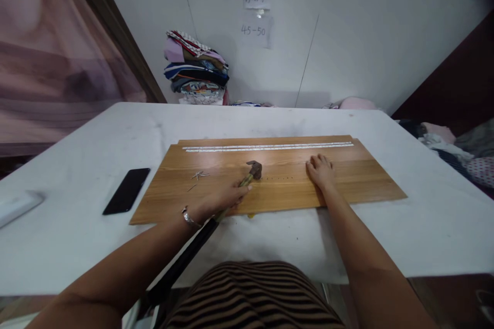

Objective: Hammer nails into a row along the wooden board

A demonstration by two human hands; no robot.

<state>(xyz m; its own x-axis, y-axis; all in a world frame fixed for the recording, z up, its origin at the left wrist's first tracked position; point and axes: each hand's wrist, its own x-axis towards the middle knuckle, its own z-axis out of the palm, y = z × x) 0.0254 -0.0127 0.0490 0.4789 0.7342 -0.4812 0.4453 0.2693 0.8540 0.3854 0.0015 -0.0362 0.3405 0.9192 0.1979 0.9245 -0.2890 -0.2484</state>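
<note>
My left hand (231, 195) is closed around the handle of a claw hammer (255, 170). The hammer's dark head rests at or just above the wooden board (224, 162), by the left end of a row of small dark dots (278, 178), perhaps nail heads or holes. The black lower handle runs back under my left forearm. Fingers spread, my right hand (320, 170) lies flat on the board, right of the dots. Left of the hammer is a small heap of loose nails (199, 175), with one nail (192, 187) apart from it. Two white marked strips (270, 147) run along the board's far side.
The board lies on a white-covered table (309, 247). A black phone (127, 191) is left of the board, and a white object (19, 206) sits at the table's left edge. Folded clothes (197, 69) are stacked beyond the far edge; more clothes (443, 139) lie at right.
</note>
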